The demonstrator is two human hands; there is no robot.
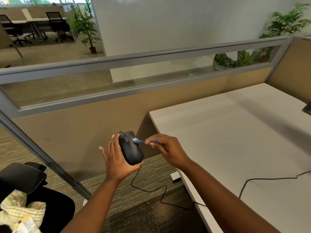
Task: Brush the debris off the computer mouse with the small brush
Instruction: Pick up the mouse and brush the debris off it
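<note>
Cradling the computer mouse (pixel 131 149) from beneath, the left hand (pixel 117 163) holds its light, rigid, probably slick shell. Rightward, the small brush (pixel 142 141) touches it, handle pinched by the right hand (pixel 165 146).

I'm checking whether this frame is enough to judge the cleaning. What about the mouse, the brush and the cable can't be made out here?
- Debris on the mouse: too small to see in the head view.
- Mouse underside: hidden by the left hand.
- Brush handle end: covered by the right hand.
- Cable end: cut off by the right edge.
- Dark object on the desk: cut off by the right edge.
</note>
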